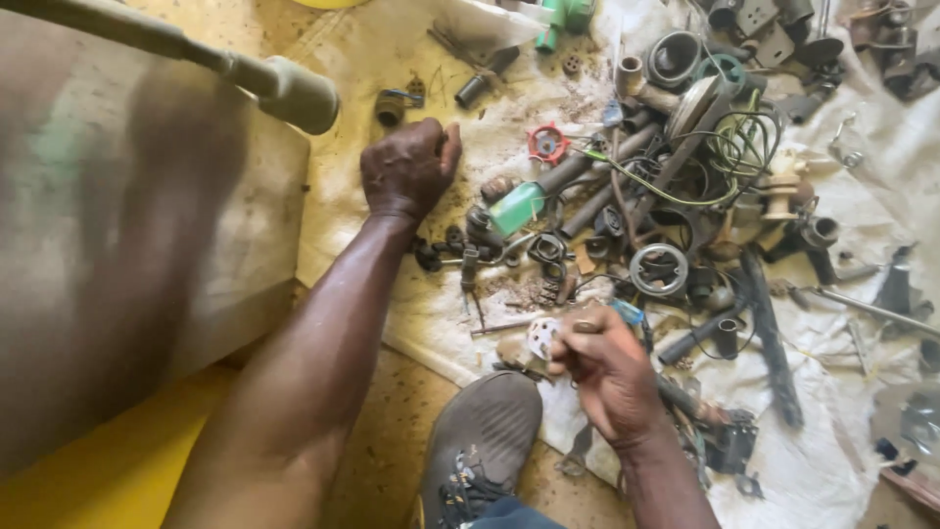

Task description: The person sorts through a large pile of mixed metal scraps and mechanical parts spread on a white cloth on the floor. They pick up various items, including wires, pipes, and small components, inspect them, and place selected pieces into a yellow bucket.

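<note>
My left hand rests as a closed fist on a dirty white cloth, knuckles down, with nothing seen in it. My right hand is lower in view, above the cloth's near edge, fingers pinched on a small round white perforated disc. A thin metal rod lies just left of that disc. Between the hands lie small black fittings and a green plastic piece.
A heap of metal scrap covers the cloth on the right: pipes, rings, a red valve wheel, green wire. A large worn tank with a pipe fills the left. My grey shoe is at the bottom.
</note>
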